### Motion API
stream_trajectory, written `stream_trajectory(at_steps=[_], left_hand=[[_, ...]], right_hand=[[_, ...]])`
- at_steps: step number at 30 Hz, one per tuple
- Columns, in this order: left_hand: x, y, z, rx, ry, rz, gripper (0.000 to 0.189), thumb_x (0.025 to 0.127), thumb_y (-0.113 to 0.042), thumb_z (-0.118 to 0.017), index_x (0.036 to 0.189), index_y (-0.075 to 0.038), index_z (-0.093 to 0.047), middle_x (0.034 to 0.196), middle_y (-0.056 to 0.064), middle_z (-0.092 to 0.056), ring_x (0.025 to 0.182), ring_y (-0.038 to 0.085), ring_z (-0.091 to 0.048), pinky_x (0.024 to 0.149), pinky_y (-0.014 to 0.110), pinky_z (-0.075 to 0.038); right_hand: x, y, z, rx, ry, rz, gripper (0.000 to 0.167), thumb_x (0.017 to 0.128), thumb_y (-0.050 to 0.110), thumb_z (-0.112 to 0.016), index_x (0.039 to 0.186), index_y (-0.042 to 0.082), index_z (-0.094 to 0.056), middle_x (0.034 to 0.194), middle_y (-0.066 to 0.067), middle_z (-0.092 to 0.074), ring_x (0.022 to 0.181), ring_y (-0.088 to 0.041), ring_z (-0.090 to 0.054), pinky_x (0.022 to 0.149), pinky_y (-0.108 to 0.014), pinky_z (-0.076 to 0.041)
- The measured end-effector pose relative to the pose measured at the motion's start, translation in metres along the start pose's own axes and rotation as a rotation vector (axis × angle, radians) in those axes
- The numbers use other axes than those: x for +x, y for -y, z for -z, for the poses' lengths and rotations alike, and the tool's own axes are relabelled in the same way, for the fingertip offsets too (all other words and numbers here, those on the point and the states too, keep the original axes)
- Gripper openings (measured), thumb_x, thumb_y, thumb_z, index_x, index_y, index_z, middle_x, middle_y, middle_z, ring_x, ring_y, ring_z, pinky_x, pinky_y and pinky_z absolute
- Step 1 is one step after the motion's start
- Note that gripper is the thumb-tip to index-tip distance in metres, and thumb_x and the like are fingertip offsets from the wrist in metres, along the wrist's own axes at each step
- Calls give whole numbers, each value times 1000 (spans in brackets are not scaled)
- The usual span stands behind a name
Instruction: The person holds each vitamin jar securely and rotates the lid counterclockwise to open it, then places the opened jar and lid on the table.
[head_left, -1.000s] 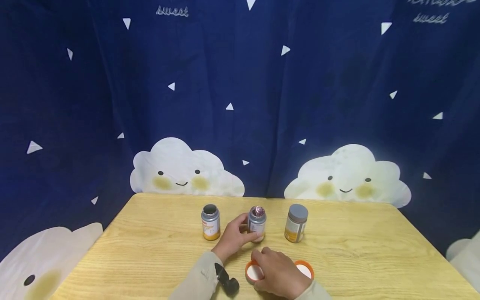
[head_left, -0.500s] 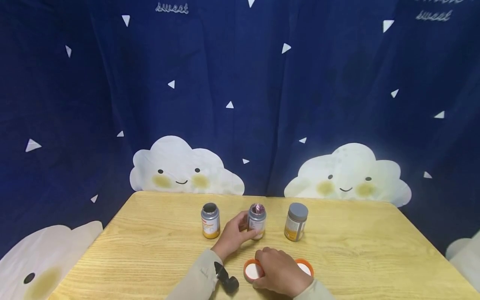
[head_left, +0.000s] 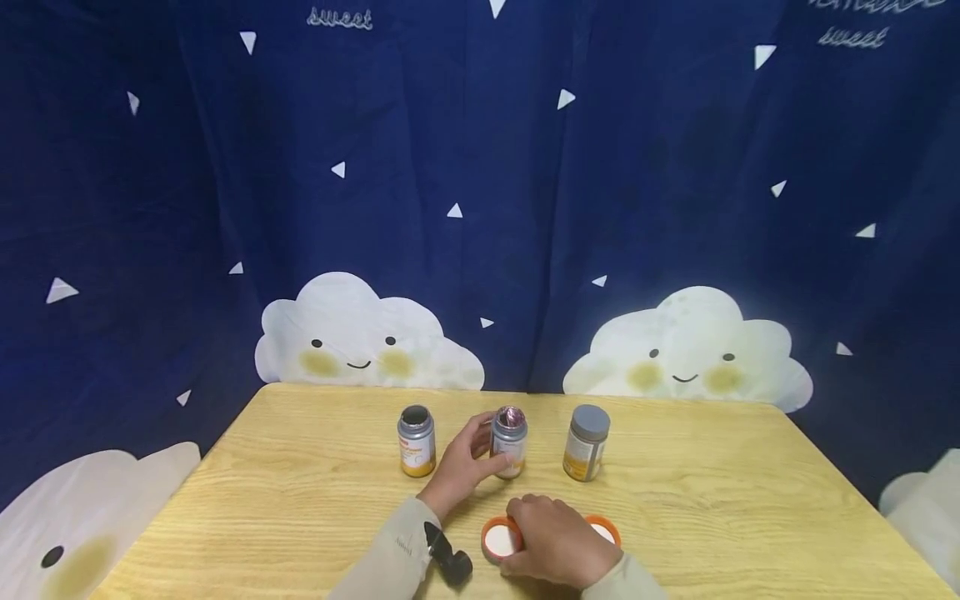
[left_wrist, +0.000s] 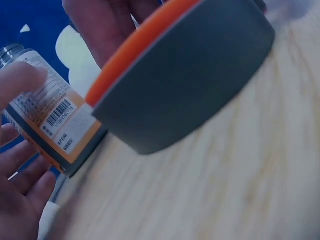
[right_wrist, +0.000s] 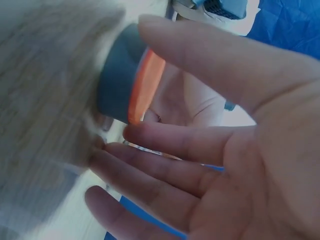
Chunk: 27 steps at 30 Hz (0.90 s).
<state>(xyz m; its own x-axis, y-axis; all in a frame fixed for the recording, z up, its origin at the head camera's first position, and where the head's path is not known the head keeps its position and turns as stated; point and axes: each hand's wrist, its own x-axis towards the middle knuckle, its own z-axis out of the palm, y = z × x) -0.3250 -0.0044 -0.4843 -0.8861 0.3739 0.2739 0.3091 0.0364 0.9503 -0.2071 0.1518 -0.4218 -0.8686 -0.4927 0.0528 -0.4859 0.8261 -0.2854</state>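
In the head view my left hand (head_left: 456, 469) holds a grey supplement bottle (head_left: 509, 450) upright on the table, thumb on its label and fingers behind. The bottle's mouth is uncapped, with shiny pinkish foil showing in it. My right hand (head_left: 557, 542) pinches a grey screw cap (head_left: 500, 540) with an orange rim, thumb and index finger at its edge. This cap lies liner up in front of the bottle. Close by in the left wrist view, the cap (left_wrist: 185, 80) fills the middle, and the bottle's barcode label shows behind it.
A second uncapped bottle (head_left: 416, 442) stands to the left, and a capped bottle (head_left: 587, 443) to the right. Another orange-rimmed cap (head_left: 604, 528) lies partly hidden behind the right hand. All rest on the wooden table (head_left: 712, 500), with a blue cloud-print curtain (head_left: 525, 167) behind.
The left thumb has slid slightly up the bottle. The right hand keeps its pinch on the cap, and the head view has shifted a little.
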Motion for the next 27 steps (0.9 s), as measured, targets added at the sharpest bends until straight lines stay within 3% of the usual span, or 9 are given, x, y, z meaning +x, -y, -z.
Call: stream_trajectory(at_steps=[3,7,11,15,20,27], left_hand=[[-1,-10,2,-10,-4,-14,73,86,-20,-75,147,-16,-35,146,12,-44,136,30,-38,112,45,-28],[-7,-39,5,37,-9,-45,75,88,-17,-72,149,-13,-30,151,13,-37,141,28,-31,115,44,-23],[-10,-68,8,53,-9,-86,72,90,-17,-69,150,-16,-29,153,4,-35,142,21,-29,115,38,-22],[-11,-86,7,31,-7,-128,71,90,-16,-69,149,-18,-30,152,-2,-36,142,18,-28,115,35,-20],[-15,-97,1,-1,-2,-181,72,89,-14,-69,149,-18,-30,152,-4,-37,142,14,-27,115,32,-20],[-19,-116,-8,-59,24,-285,72,88,-3,-67,149,-12,-29,152,5,-37,142,20,-28,116,39,-20]], right_hand=[[0,-1,2,49,67,-15,34,67,32,-82,83,16,-57,73,12,-47,63,-6,-43,57,-25,-39],[-3,-2,9,76,127,-15,37,68,31,-82,92,12,-61,78,11,-51,69,-6,-46,62,-25,-42],[-7,-3,20,51,114,-22,50,69,31,-82,105,3,-63,91,3,-61,80,-13,-55,72,-33,-49],[-11,-4,31,47,112,-63,63,71,34,-82,118,-2,-61,106,-6,-64,94,-23,-60,83,-42,-50],[-19,-4,36,41,68,-60,61,70,33,-82,116,-2,-62,109,-10,-65,99,-29,-61,86,-45,-49],[-30,-10,59,84,8,-28,59,74,33,-83,115,-2,-61,111,-12,-65,101,-33,-61,84,-49,-49]])
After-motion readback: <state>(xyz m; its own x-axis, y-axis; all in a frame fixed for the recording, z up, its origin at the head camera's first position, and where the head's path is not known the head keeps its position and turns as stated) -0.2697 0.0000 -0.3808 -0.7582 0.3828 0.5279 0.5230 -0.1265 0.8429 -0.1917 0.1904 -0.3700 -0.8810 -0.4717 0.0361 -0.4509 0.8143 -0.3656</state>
